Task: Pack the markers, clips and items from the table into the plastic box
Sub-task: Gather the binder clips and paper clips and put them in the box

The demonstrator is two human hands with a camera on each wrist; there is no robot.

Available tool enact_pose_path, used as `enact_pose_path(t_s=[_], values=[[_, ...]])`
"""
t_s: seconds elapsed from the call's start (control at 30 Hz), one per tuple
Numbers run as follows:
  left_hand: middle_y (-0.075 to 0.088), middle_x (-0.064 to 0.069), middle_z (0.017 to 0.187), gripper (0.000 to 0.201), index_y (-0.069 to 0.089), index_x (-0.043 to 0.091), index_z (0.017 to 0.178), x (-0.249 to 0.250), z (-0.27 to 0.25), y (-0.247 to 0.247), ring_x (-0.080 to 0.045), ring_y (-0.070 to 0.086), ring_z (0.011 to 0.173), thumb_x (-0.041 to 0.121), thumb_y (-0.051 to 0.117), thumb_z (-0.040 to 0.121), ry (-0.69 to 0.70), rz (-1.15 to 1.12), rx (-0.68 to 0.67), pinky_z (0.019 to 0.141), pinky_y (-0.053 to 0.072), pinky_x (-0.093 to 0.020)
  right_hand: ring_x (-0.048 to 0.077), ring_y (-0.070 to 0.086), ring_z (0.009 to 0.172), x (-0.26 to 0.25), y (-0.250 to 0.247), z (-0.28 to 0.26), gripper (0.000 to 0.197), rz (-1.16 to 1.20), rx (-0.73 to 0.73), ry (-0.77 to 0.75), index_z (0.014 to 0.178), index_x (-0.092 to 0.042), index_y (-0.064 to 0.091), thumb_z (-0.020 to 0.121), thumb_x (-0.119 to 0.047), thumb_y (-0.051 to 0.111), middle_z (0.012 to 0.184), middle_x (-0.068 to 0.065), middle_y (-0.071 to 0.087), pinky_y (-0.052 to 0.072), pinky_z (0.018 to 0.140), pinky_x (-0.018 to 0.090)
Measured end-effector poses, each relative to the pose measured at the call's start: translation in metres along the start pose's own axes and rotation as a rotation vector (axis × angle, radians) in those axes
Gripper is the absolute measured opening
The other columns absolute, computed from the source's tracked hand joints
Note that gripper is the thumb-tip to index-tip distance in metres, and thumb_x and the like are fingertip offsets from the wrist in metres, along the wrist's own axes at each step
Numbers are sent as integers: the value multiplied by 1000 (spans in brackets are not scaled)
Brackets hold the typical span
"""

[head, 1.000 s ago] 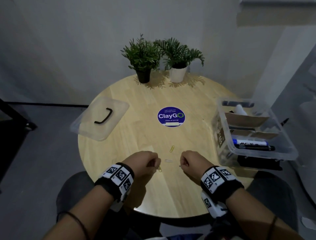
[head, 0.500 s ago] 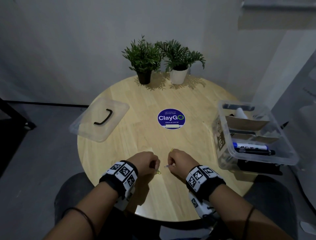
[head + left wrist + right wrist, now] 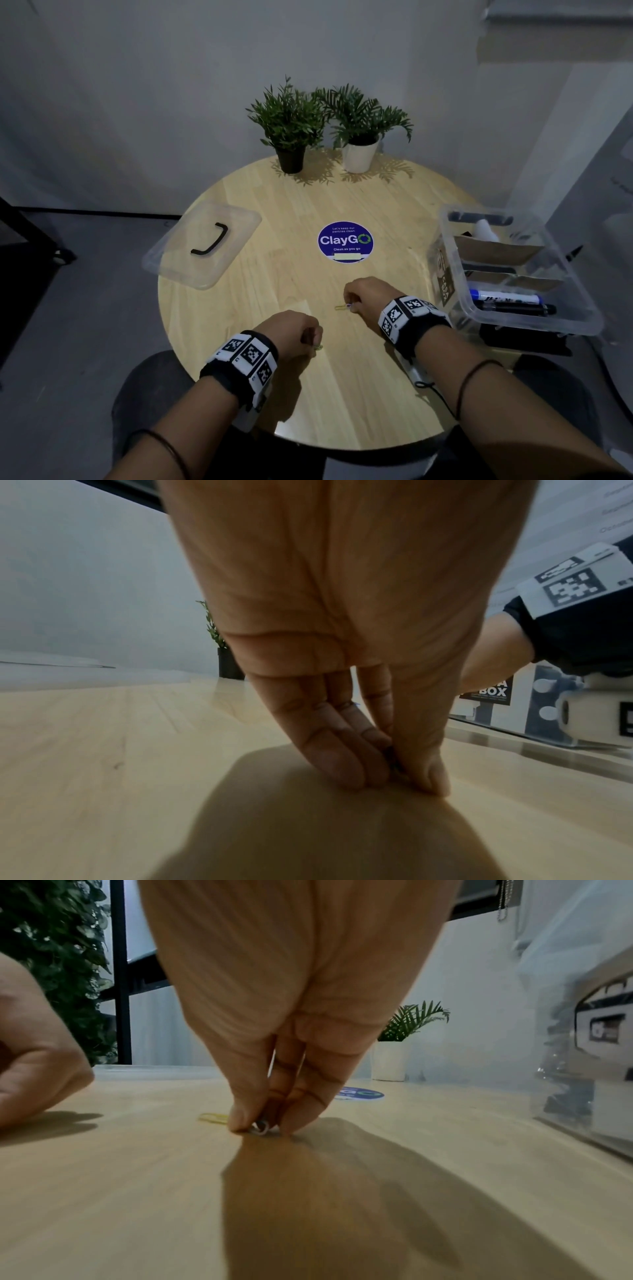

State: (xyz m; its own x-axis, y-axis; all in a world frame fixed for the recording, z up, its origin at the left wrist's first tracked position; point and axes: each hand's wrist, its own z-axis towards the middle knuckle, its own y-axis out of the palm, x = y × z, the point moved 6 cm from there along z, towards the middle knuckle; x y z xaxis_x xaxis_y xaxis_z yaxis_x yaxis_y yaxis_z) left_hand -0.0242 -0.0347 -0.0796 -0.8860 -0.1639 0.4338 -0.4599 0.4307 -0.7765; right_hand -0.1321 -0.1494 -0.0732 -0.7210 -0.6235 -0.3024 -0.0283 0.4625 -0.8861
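Note:
On the round wooden table (image 3: 308,212), my left hand (image 3: 310,339) pinches a small greenish paper clip (image 3: 318,347) against the surface. In the left wrist view its fingertips (image 3: 428,777) are pressed together on the wood and hide the clip. My right hand (image 3: 354,303) pinches a pale paper clip (image 3: 261,1127) between thumb and fingers at the tabletop. A yellow paper clip (image 3: 214,1117) lies just left of it, also seen from above (image 3: 339,307). The clear plastic box (image 3: 455,260) stands at the right edge, holding a blue marker (image 3: 503,297) and a black marker (image 3: 513,310).
The box's clear lid (image 3: 205,250) with a black handle lies at the table's left edge. Two potted plants (image 3: 291,137) (image 3: 359,144) stand at the back. A round blue sticker (image 3: 345,241) marks the centre. Cardboard dividers (image 3: 496,248) split the box.
My right hand reached left, took hold of the pale clip, then slid it forward to beside the yellow clip. My left hand stayed in place, pinching its clip.

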Motion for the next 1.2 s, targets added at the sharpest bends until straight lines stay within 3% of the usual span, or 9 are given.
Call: enact_pose_path(t_s=[0.27, 0.4, 0.53, 0.63, 0.73, 0.8, 0.93, 1.07, 1.2], values=[[59, 12, 76, 9, 64, 24, 81, -1, 2, -1, -6, 54, 78, 18, 70, 80, -16, -30, 0, 66, 38, -12, 25, 55, 88, -5, 16, -11, 10, 39, 63, 31, 93, -9, 61, 88, -15, 55, 107, 11, 59, 40, 74, 29], [57, 17, 68, 8, 66, 24, 79, -1, 3, -2, -2, 53, 71, 18, 71, 80, -31, -36, -12, 62, 39, -11, 24, 56, 81, -16, 1, -39, 7, 118, 103, 54, 79, -18, 55, 85, -15, 57, 90, 5, 59, 40, 69, 28], [65, 10, 76, 9, 67, 25, 76, -2, 5, -4, -7, 60, 77, 17, 72, 78, -62, -65, -52, 74, 48, -22, 20, 56, 70, 8, -102, -90, 7, 312, 502, 115, 77, -14, 64, 80, -8, 62, 72, 2, 58, 41, 65, 26], [65, 11, 77, 12, 64, 28, 72, 4, 9, -10, -8, 60, 77, 19, 69, 79, -70, -42, -3, 73, 48, -22, 31, 63, 82, 80, -173, -122, 10, 204, 715, 422, 81, -3, 68, 82, -10, 62, 82, 15, 67, 45, 74, 30], [62, 15, 74, 13, 63, 29, 70, 14, 14, -16, -4, 59, 76, 21, 70, 78, -36, -65, 55, 70, 46, -17, 36, 63, 78, 145, -191, -123, 24, 150, 612, 698, 72, 7, 65, 81, -15, 67, 88, 25, 68, 48, 67, 32], [60, 17, 73, 16, 62, 29, 69, 22, 15, -18, -1, 57, 74, 20, 72, 78, -5, -83, 69, 65, 41, -14, 31, 58, 70, 167, -187, -113, 29, 90, 486, 720, 64, 2, 59, 83, -20, 65, 88, 23, 68, 48, 60, 29], [57, 20, 70, 22, 60, 32, 65, 30, 10, -23, 6, 53, 70, 19, 71, 79, 12, -154, 133, 63, 36, -11, 29, 62, 88, 182, -178, -104, 18, 49, 322, 753, 96, -6, 68, 87, -17, 56, 93, 14, 63, 51, 71, 29], [59, 18, 73, 19, 63, 27, 71, 24, 1, -17, 10, 54, 67, 13, 69, 80, -2, -247, 197, 62, 36, -3, 35, 57, 115, 193, -181, -95, 33, 161, 360, 728, 122, 0, 59, 91, -10, 53, 123, 20, 58, 47, 74, 27], [64, 16, 85, 19, 65, 35, 73, 28, -7, -5, 5, 59, 80, 19, 72, 80, -11, -272, 209, 73, 43, -9, 34, 61, 109, 189, -185, -112, 32, 269, 491, 633, 118, -5, 65, 93, -1, 45, 122, 17, 64, 48, 95, 37]])
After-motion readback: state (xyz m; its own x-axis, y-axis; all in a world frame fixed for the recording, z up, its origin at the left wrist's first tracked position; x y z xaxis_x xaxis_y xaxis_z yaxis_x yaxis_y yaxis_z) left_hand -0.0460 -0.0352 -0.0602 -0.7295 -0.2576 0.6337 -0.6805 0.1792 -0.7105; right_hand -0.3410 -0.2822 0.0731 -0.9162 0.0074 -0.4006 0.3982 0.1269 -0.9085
